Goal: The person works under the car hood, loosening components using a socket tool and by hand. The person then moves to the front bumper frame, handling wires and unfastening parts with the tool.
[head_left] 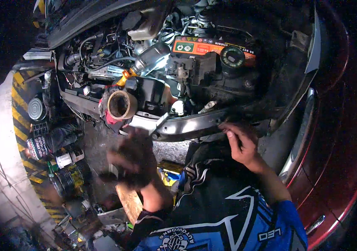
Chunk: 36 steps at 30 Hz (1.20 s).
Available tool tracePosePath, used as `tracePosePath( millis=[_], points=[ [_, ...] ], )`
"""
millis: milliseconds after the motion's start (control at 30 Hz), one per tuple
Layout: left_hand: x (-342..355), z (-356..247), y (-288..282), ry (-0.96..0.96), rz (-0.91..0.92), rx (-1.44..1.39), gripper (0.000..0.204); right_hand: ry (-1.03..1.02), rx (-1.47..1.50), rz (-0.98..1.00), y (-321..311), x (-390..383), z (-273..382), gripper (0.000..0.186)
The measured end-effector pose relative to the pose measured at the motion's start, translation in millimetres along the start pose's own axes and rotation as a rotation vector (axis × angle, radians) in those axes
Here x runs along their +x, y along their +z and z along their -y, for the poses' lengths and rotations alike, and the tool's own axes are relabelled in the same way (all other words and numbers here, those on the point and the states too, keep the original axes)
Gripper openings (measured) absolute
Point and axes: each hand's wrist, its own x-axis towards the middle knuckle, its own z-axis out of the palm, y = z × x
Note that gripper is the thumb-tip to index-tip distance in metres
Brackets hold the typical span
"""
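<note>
My left hand [130, 157] is smeared by motion below the front edge of an open engine bay [178, 125]; a slim pale metal piece [160, 121] shows just above it, and I cannot tell whether I hold it. My right hand [241, 142] is at that edge, fingers curled and thumb against them, contents too small to make out. Above my left hand, a tape roll [121, 104] rests with red cloth by a black plastic reservoir [149, 94]. An upturned metal bottle [149, 56] on an orange funnel [126, 75] stands behind. A round lamp [232, 58] sits above a labelled black battery [191, 48].
A red car body panel [333, 167] borders my right. At left, a yellow-and-black striped kerb [19, 125] carries or adjoins dark clothing [57, 140], a white container [65, 159], a black cylindrical container [63, 184] and clutter. A wooden board [126, 196] lies below my left forearm.
</note>
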Motion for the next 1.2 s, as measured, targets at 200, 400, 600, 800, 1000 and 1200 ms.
tracePosePath(
  millis=[200, 400, 600, 800, 1000, 1200],
  points=[
    [-34, -69, 28, -0.136, 0.440, 0.111, 0.033, -0.136, 0.106, 0.079, 29, 18, 20, 0.024],
    [-116, -88, 45, -0.388, -0.206, 1.201, 0.057, -0.212, -0.212, 0.512, 115, 109, 1, 0.018],
    [-192, -121, -19, -0.301, -0.154, 1.152, 0.060, -0.360, -0.484, 1.032, 182, 162, -41, 0.023],
    [-297, -170, -73, -0.555, -0.368, 1.124, 0.054, -0.644, -0.513, 0.980, 174, 163, -57, 0.018],
    [-415, -195, -93, -0.626, -0.820, 1.078, 0.044, -0.329, -0.558, 1.234, 173, 146, -10, 0.029],
    [-455, -201, -79, -0.594, -0.959, 1.143, 0.045, -0.275, -0.340, 1.181, 175, 138, -3, 0.035]
  ],
)
